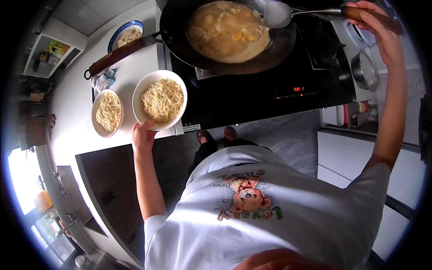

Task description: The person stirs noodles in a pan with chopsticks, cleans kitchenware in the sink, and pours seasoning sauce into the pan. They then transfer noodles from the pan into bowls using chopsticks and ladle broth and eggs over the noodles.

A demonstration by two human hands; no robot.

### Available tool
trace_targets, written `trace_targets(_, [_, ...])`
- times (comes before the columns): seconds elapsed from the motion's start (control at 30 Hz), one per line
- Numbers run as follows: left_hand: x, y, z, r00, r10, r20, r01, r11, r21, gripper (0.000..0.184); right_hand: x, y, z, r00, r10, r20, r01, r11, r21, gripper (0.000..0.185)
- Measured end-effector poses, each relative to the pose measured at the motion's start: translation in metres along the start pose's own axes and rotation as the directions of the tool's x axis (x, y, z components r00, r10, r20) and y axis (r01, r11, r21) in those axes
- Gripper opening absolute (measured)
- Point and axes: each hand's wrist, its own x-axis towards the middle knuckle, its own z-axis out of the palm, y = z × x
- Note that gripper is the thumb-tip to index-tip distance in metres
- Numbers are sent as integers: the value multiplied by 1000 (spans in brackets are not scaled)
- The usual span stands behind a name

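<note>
My left hand [144, 133] grips the near rim of a white bowl [137, 100] filled with noodles [163, 100], at the left edge of the black cooktop. My right hand [377, 28] is closed around the wooden handle of a metal ladle [277, 14]. The ladle's head is over the right side of a wok [173, 40], which holds a pale brown soup [227, 31] with yellowish pieces in it. Whether the ladle touches the soup is hard to see.
A second noodle bowl [95, 123] stands left on the white counter [67, 108], and a blue-rimmed bowl [112, 41] farther back. The wok's wooden handle [121, 53] juts left over a cloth [104, 80]. A metal bowl [363, 70] sits right of the cooktop [252, 99].
</note>
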Motion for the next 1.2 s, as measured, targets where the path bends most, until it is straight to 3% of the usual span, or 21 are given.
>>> trace_targets(0.3, [-19,11,11,997,73,-24,-73,997,1,34,6,26,-29,975,179,129,-165,980,-114,32])
trace_targets(0.37, [-28,16,17,998,68,-17,-68,997,-35,35,-3,49,-24,964,208,163,-214,977,16,31])
trace_targets(0.47, [-35,21,20,994,113,-7,-113,993,-37,36,-31,92,14,937,316,150,-347,785,513,33])
trace_targets(0.6, [-43,31,26,990,141,-13,-142,989,-42,37,-65,117,53,916,395,70,-327,635,700,30])
trace_targets(1.0, [-61,53,56,960,270,70,-268,963,-37,47,-142,136,68,931,361,-43,-178,556,812,30])
trace_targets(1.1, [-63,56,64,945,304,123,-306,952,-6,46,-154,135,68,939,338,-70,-151,586,796,30])
trace_targets(1.2, [-66,62,66,941,302,153,-307,952,6,45,-149,113,62,965,249,-79,-130,721,681,30])
